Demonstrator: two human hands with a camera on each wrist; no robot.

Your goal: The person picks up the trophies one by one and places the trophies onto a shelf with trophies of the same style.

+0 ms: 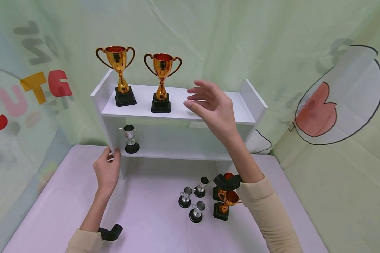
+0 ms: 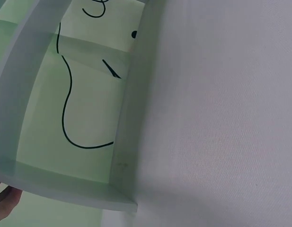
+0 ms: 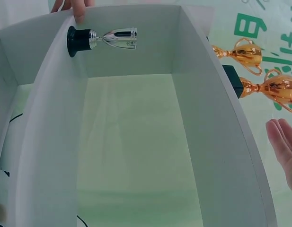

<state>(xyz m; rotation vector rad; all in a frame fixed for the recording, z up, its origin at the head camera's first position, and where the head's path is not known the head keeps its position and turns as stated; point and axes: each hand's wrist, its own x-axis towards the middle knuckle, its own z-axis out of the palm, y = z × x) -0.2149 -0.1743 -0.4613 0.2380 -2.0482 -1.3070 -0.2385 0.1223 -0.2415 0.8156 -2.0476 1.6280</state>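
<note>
A white shelf unit stands against the curtain. On its top board are two gold trophy cups, one at the left and one nearer the middle, both on black bases. My right hand is raised just right of the middle gold cup, fingers loosely bent and holding nothing. My left hand grips the front edge of the left side panel, level with the middle board. Close to it on that board stands a small silver trophy cup, which in the right wrist view lies sideways across the picture.
On the lilac-white table, several small silver cups stand below the shelf. Right of them are two gold cups, partly hidden by the right wrist strap. Printed curtains enclose the back and sides.
</note>
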